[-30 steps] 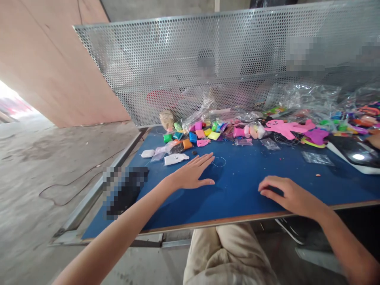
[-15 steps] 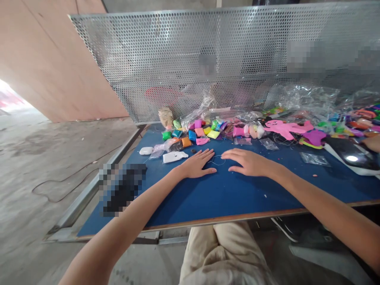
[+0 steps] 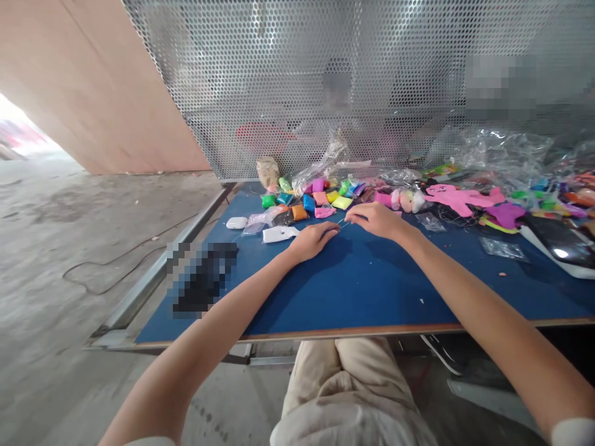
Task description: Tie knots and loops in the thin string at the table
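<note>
A thin, pale thread (image 3: 343, 225) runs in the short gap between my two hands over the blue table. My left hand (image 3: 312, 241) is closed, its fingers drawn together at the thread's left end. My right hand (image 3: 374, 220) pinches the other end with bent fingers, slightly raised off the tabletop. Beside my left hand lies a flat white piece (image 3: 279, 234). Just beyond the hands are a pink packet (image 3: 325, 212) and several small coloured clay packets, among them an orange one (image 3: 299, 212) and a yellow one (image 3: 343, 202).
A perforated metal panel (image 3: 297, 80) stands along the back of the blue table (image 3: 325, 303). To the left are a white case (image 3: 237, 222) and a blurred dark object (image 3: 204, 279). Rightward lie a pink figure (image 3: 458, 198), clear plastic bags (image 3: 506, 155) and a black-and-white device (image 3: 558, 241).
Both hands have gone from spread, flatter fingers to closed ones. The thread, earlier lying looped on the table, now stretches between them. My view has tilted down a little.
</note>
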`<state>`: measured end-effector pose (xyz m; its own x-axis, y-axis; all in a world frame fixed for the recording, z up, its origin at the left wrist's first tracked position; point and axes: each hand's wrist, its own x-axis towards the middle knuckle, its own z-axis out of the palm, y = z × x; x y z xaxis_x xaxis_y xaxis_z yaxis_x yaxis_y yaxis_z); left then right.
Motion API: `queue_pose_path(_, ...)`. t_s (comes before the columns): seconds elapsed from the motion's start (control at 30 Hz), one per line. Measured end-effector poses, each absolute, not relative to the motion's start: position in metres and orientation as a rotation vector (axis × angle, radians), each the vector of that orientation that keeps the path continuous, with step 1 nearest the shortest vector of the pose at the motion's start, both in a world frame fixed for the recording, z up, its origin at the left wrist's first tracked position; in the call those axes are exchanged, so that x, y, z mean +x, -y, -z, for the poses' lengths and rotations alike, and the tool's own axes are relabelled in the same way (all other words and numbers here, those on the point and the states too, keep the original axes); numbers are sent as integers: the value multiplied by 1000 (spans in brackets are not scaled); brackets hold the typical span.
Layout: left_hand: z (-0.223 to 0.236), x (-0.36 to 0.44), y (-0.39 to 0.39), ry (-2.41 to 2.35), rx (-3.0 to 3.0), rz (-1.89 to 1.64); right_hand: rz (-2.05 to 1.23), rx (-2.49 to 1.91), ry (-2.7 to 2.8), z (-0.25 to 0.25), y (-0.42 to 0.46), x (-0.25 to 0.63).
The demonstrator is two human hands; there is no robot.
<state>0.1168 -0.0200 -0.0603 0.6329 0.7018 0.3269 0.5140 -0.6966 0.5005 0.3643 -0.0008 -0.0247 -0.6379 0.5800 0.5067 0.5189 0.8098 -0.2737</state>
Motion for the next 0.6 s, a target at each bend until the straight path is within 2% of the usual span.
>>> queue_pose_path(0.33,50,123,33,-794,1910,-931,-246,-961,2083,42,22,354)
queue_pose_path(0.6,48,129,40,-758,1474,-914,-92,-1020,1971,41,34,336)
